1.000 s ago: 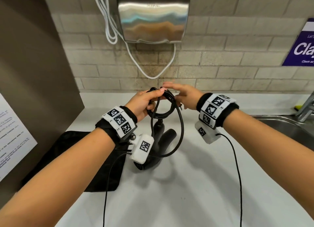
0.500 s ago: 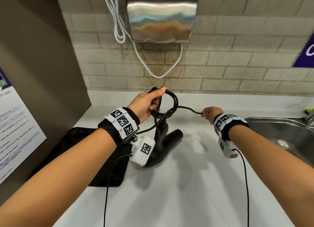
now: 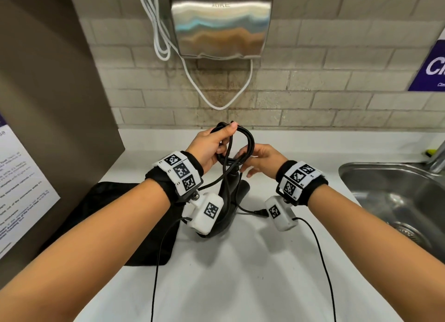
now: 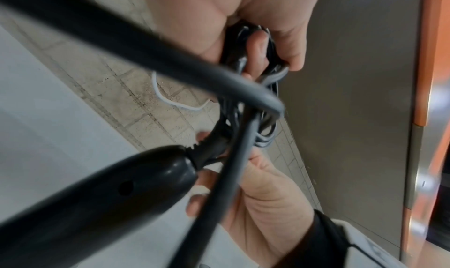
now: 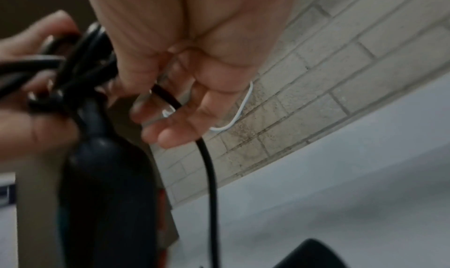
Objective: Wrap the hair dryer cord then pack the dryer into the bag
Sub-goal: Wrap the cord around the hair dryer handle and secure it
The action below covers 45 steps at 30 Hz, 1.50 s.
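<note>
Gripping the coiled cord [image 3: 243, 141], left hand [image 3: 209, 146] holds it above the dryer [image 3: 228, 201] (right hand [image 3: 261, 159] pinches a strand).

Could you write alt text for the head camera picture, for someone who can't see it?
Over a white counter, a person's left hand grips a coil of black cord while the right hand guides another loop of it. The black hair dryer hangs below; a black bag lies left, a steel sink right.

dryer [image 3: 225, 201]: black | cord [image 3: 248, 141]: black | bag [image 3: 120, 215]: black, probably plain | counter [image 3: 240, 285]: white
</note>
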### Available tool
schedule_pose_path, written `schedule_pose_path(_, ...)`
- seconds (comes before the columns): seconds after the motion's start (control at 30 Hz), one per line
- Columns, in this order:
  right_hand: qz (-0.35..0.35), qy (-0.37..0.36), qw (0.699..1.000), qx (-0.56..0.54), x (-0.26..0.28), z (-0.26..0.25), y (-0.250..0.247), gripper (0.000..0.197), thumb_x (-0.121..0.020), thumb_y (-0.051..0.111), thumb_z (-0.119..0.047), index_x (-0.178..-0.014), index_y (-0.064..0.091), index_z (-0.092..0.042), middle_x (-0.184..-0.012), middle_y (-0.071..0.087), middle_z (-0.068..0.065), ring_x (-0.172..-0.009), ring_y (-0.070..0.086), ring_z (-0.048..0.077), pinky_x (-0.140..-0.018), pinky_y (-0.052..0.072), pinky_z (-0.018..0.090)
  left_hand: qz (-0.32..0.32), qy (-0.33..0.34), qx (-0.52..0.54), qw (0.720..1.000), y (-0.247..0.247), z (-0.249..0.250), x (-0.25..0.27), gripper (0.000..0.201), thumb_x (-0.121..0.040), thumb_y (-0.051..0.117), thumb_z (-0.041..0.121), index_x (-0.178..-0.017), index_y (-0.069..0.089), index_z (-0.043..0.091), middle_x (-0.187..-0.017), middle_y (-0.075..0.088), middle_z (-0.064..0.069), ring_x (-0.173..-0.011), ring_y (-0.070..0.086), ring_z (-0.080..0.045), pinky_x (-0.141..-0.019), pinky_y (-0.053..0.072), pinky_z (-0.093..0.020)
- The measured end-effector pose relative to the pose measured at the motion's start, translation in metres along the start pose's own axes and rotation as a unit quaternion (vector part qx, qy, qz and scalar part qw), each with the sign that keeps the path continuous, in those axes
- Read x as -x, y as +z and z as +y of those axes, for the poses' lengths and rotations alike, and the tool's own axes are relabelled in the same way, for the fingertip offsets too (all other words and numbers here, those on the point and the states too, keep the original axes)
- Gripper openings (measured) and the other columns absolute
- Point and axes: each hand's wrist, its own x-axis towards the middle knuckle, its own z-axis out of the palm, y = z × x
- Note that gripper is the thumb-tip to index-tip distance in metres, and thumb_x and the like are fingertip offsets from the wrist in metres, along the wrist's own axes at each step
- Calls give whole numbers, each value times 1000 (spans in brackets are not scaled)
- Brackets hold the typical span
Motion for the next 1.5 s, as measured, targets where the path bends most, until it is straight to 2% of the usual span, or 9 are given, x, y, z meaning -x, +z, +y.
schedule_pose_path(0.23, 181, -7, 982, 47, -20, 6, -25, 31, -91, 43, 4, -74, 53, -20, -66, 50, -3, -31, 44, -1, -34, 35, 11, 5, -9, 3, 1000, -5, 8, 5, 15, -89, 59, 24, -96, 55, 11, -48, 37, 8, -35, 25, -4, -41, 32, -17)
schedule_pose_path(0.4, 340, 81, 935, 65, -24, 26, -80, 17, -92, 44, -3, -100, 58, -10, -73, 54, 6, -36, 49, 2, -28, 32, 10, 12, -18, 7, 1000, -20, 11, 9, 14, -89, 60, 25, -90, 56, 11, -53, 36, 6, -36, 24, -5, -41, 31, -17)
schedule_pose_path(0.5, 308, 169, 917, 187, -18, 50, -98, 17, -91, 48, -7, -97, 63, -4, -88, 60, 22, -50, 53, 19, -27, 32, 11, 19, -13, 17, 1000, -30, 12, 8, 22, -89, 59, 26, -103, 53, 10, -50, 38, 8, -36, 24, -5, -42, 32, -17)
schedule_pose_path(0.6, 221, 206, 901, 311, -18, 56, -80, 20, -90, 50, -11, -104, 63, -8, -110, 64, 23, -80, 56, 31, -57, 48, 21, 25, -9, 22, 999, -30, 10, 6, 25, -89, 58, 26, -107, 53, 9, -49, 38, 8, -35, 24, -5, -41, 31, -17)
schedule_pose_path(0.77, 108, 3, 947, 303, -14, 12, -24, 56, -81, 64, -5, -132, 45, -20, -135, 48, 4, -109, 53, 16, -71, 41, 7, 23, -3, 27, 999, -23, 7, 2, 25, -90, 58, 26, -105, 51, 8, -51, 36, 6, -35, 24, -5, -40, 32, -17)
schedule_pose_path(0.9, 1, -64, 969, 239, -7, -9, 14, 29, -87, 59, -7, -115, 60, -12, -84, 63, -8, -56, 55, -8, -52, 40, 6, 20, 7, 32, 999, -21, 6, -2, 26, -89, 59, 26, -106, 51, 8, -49, 36, 7, -35, 25, -5, -40, 32, -17)
schedule_pose_path(1.03, 65, -28, 967, 246, -11, -3, 13, 19, -93, 48, -12, -83, 64, -13, -64, 53, -5, -53, 45, 5, -51, 38, 7, 20, 2, 19, 1000, -17, 6, -2, 23, -89, 60, 27, -101, 53, 9, -48, 35, 7, -35, 24, -4, -39, 30, -16)
schedule_pose_path(1.2, 184, 62, 937, 291, -25, 23, -23, 22, -94, 45, -17, -98, 62, -3, -85, 57, 14, -78, 50, 24, -71, 36, 24, 37, -31, 11, 999, -16, 12, -3, 22, -86, 64, 30, -73, 50, 18, -43, 34, 8, -31, 21, -4, -36, 23, -16)
schedule_pose_path(1.5, 247, 192, 899, 308, -48, 27, -42, 24, -97, 40, -21, -89, 57, -6, -112, 60, 25, -82, 48, 31, -70, 38, 32, 25, -52, -21, 998, -1, 9, -1, 20, -84, 66, 29, -73, 55, 16, -42, 32, 7, -33, 20, -6, -37, 21, -16)
